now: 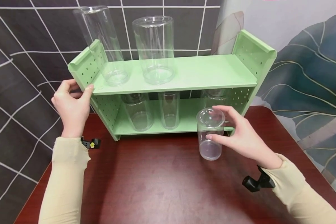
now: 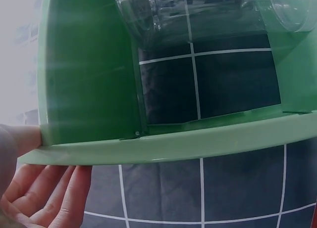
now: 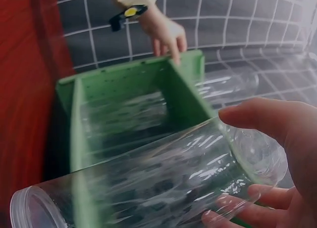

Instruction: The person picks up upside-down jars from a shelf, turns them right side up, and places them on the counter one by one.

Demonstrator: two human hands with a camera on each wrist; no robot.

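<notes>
Your right hand (image 1: pixel 242 137) is gripping the jar (image 1: pixel 210 133), fingers curled round its side, jar standing on the table (image 1: pixel 162 183) before the shelf (image 1: pixel 184 73), your left hand (image 1: pixel 71 105) is clasping the shelf's end.

The setting is an indoor room arranged as a staged tabletop station; whether home or studio cannot be determined. Indicators: a dark red wood-grain table (image 1: pixel 162 186); a dark wall covering (image 1: pixel 22 62) printed with white grid lines; an adjoining wall mural (image 1: pixel 305 71) of large leaves; a green two-tier perforated shelf (image 1: pixel 190 73) stocked only with clear empty jars (image 1: pixel 154 46).
</notes>
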